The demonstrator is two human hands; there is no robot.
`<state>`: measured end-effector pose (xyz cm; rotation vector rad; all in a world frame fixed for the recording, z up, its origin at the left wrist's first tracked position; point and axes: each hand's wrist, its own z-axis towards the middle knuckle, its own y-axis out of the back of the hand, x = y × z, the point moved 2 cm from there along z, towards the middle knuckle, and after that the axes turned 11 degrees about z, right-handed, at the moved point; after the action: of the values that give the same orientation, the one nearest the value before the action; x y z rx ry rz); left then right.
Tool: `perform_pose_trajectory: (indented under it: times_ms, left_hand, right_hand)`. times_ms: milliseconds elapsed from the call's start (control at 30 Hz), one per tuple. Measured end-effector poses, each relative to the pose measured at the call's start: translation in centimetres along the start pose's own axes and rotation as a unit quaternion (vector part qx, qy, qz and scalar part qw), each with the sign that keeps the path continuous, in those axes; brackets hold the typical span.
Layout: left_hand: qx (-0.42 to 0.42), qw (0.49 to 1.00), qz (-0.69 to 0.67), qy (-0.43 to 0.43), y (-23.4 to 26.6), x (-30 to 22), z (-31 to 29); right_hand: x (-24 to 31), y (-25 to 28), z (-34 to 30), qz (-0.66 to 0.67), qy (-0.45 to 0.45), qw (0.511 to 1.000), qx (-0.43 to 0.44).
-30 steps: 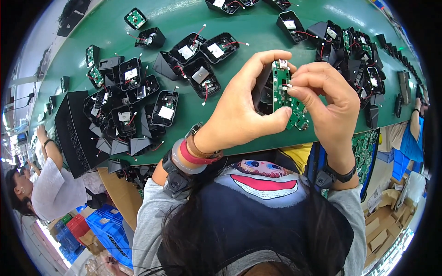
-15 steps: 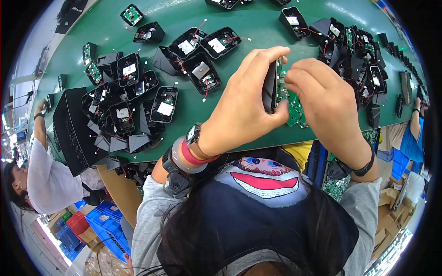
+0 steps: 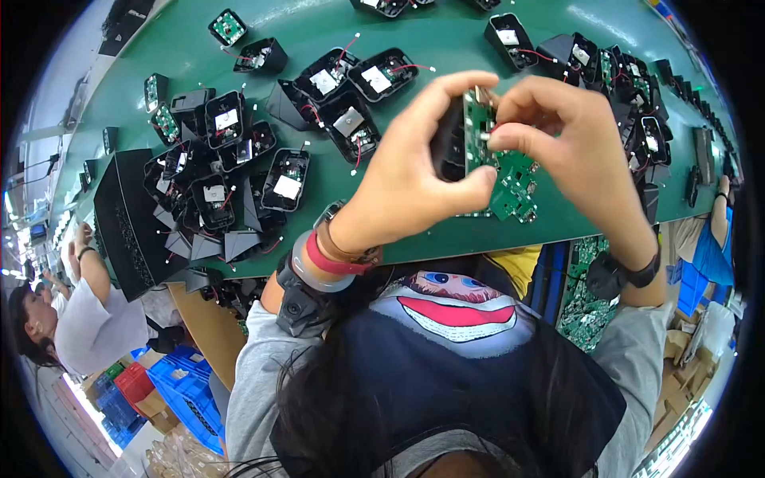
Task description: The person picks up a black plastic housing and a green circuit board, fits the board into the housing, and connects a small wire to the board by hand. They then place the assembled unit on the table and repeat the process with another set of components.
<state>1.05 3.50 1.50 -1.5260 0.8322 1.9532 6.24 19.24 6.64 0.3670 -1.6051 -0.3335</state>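
My left hand (image 3: 422, 171) grips a black plastic housing (image 3: 453, 151) stood on edge, its fingers over the top and its thumb at the bottom. A green circuit board (image 3: 476, 123) sits at the housing's open side, facing right. My right hand (image 3: 570, 135) is closed in a pinch against that board, thumb and forefinger at a small white plug (image 3: 484, 137) with a bit of red wire. The fingers partly hide the plug, so whether it is seated cannot be seen. Beneath the hands, loose green circuit boards (image 3: 516, 191) lie on the table.
Black housings with red wires crowd the green table (image 3: 398, 253) at left (image 3: 213, 195) and far right (image 3: 637, 72). A large black panel (image 3: 123, 223) stands at the left edge. A co-worker (image 3: 100, 319) is at far left, and another person's arm (image 3: 719, 215) shows at right.
My left hand has turned the housing so more of the board's face shows. The right hand has rolled, its thumb now against the board. The co-worker at left has shifted nearer.
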Motion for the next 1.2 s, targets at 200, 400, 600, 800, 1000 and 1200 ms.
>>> perform_pose_trajectory:
  times_ms: [200, 400, 600, 800, 1000, 1200]
  left_hand:
    - [0.008, 0.988, -0.15, 0.016, -0.6, -0.2, 0.2]
    - [0.0, 0.996, 0.042, -0.079, 0.0, 0.8, 0.3]
    - [-0.03, 0.994, 0.092, -0.059, 0.1, 1.2, 0.4]
    - [-0.049, 0.994, 0.072, -0.069, 0.2, 1.4, 0.4]
    - [-0.007, 0.991, 0.048, -0.122, 0.0, 1.1, 0.6]
    - [-0.012, 0.992, 0.02, -0.12, 0.0, 1.2, 0.8]
  right_hand:
    - [-1.4, -0.6, -2.4, 0.074, 0.046, 0.994, -0.069]
    - [-1.9, -2.1, -1.7, 0.317, 0.065, 0.938, -0.128]
    - [-2.0, -2.0, -1.9, 0.257, 0.12, 0.952, -0.117]
    - [-2.9, -2.2, -1.9, 0.37, -0.02, 0.924, -0.094]
    - [-3.7, -2.2, -1.6, 0.443, -0.081, 0.891, -0.061]
    - [-3.4, -3.4, -1.2, 0.502, -0.07, 0.855, -0.108]
